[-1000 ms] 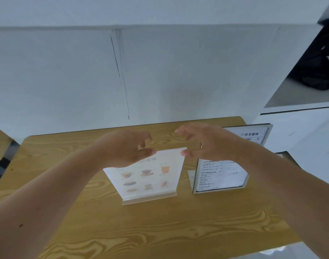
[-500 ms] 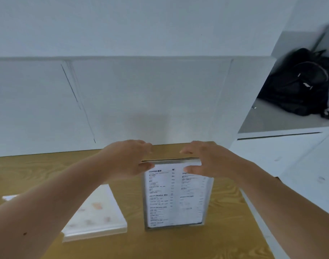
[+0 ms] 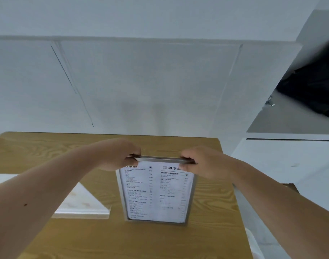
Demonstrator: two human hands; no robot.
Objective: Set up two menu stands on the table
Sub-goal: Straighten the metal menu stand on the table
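Observation:
A grey-framed menu stand (image 3: pixel 156 193) with black text on white stands upright on the wooden table (image 3: pixel 160 240), facing me. My left hand (image 3: pixel 120 156) pinches its top left corner and my right hand (image 3: pixel 199 161) pinches its top right corner. To its left, a second menu stand (image 3: pixel 83 204) with faint drink pictures and a clear base sits on the table, mostly hidden behind my left forearm.
A white partition wall (image 3: pixel 141 86) rises right behind the table's far edge. The table's right edge runs close to the framed menu. A black bag (image 3: pixel 313 90) lies on a grey surface at the upper right, beyond a white counter (image 3: pixel 290 161).
Both hands left the picture menu stand, moved right and closed on the top corners of the framed menu, which now stands upright facing me. The view shifted right.

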